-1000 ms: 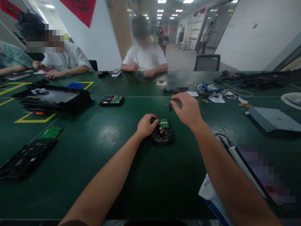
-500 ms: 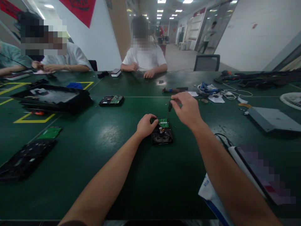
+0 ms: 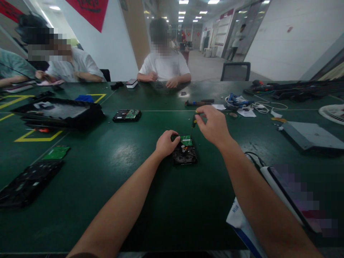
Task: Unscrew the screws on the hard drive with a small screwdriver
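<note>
Here, a hard drive lies flat on the table, probably dense, stiff and best gripped by its side edges, long axis pointing away from the worker, a fragile-looking circuit board at its far end; the left hand has fingers clamped on its left edge, the right hand pinches a tip-down screwdriver.

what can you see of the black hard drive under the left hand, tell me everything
The hard drive is a dark, roughly rectangular block, metal-looking, lying flat on the green table. A green circuit board covers part of its far end; nearer the middle sits a small, round, silvery part. The left hand grips its far left corner. The screwdriver points down at the board's right edge; whether its tip touches is too small to tell.
</note>
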`<state>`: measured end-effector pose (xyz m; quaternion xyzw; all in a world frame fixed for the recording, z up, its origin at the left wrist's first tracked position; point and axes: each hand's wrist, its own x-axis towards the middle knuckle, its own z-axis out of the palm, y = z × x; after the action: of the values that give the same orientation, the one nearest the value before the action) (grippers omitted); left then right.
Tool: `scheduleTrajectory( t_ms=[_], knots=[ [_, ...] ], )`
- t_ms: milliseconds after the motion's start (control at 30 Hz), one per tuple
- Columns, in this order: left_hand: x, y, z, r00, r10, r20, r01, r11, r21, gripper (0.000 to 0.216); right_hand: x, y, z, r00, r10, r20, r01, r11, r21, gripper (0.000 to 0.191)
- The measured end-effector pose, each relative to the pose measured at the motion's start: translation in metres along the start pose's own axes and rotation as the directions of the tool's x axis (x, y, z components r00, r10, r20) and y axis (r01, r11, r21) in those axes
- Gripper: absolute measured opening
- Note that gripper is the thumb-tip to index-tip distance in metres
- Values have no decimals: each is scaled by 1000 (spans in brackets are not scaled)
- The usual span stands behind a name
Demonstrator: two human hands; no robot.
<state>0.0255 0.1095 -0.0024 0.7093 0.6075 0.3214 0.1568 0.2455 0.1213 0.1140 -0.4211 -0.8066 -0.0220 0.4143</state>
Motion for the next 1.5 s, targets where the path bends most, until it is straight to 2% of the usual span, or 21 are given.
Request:
scheduleTrajectory(
  t_ms=[167, 367, 567, 767, 1033, 1300, 1500],
  knots=[
    [1, -2, 2, 1000, 4, -7, -4, 1000, -5, 21, 0, 2, 2, 998, 61, -26, -60, 997, 44, 9],
    [1, -1, 3, 1000, -5, -14, 5, 1000, -4, 21, 1, -3, -1, 1000, 0, -11, 0, 1000, 11, 9],
    [1, -1, 2, 1000, 13, -14, -13, 1000, -8, 20, 0, 1, 0, 999, 34, -7, -34, 999, 42, 9],
    [1, -2, 2, 1000, -1, -9, 1, 1000, 3, 22, 0, -1, -1, 1000, -7, 2, 7, 1000, 27, 14],
    [0, -1, 1, 1000, -1, -7, 1, 1000, 2, 22, 1, 4, 3, 997, 71, -37, -68, 995, 78, 9],
    [1, -5, 4, 999, 17, -27, -17, 1000, -2, 20, 0, 3, 2, 999, -11, -43, 13, 999, 46, 8],
    [0, -4, 3, 1000, 14, -23, -14, 1000, 1, 20, 1, 5, 2, 996, 69, -52, -65, 995, 73, 11]
  ],
)
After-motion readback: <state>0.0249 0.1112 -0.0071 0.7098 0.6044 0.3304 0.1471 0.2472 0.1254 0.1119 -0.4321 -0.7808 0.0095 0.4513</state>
